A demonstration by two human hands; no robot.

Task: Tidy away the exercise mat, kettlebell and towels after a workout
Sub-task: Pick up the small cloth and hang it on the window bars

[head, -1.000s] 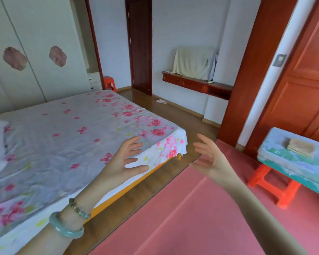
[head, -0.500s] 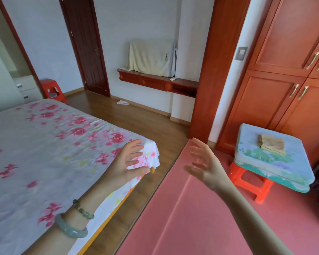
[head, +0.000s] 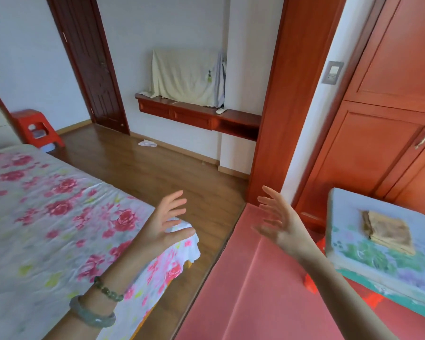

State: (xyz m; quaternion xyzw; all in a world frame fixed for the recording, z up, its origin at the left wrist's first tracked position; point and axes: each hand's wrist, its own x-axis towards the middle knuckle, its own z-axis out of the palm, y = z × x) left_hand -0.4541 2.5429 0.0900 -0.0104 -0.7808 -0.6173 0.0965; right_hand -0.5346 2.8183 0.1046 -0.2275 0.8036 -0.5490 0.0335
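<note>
My left hand (head: 165,224) and right hand (head: 285,227) raised mid-frame, fingers spread, grasping nothing; pink exercise mat (head: 243,303) lies flat at lower centre, not yet rolled; folded towel (head: 388,231) on cushioned stool (head: 378,266) at right; kettlebell not in view; task barely begun, I judge

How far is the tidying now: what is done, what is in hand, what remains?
Nothing looks done yet. The pink mat lies spread on the floor, and a folded towel sits on the cushioned stool. The left hand and right hand are open and hold nothing. No kettlebell is in view.
</note>
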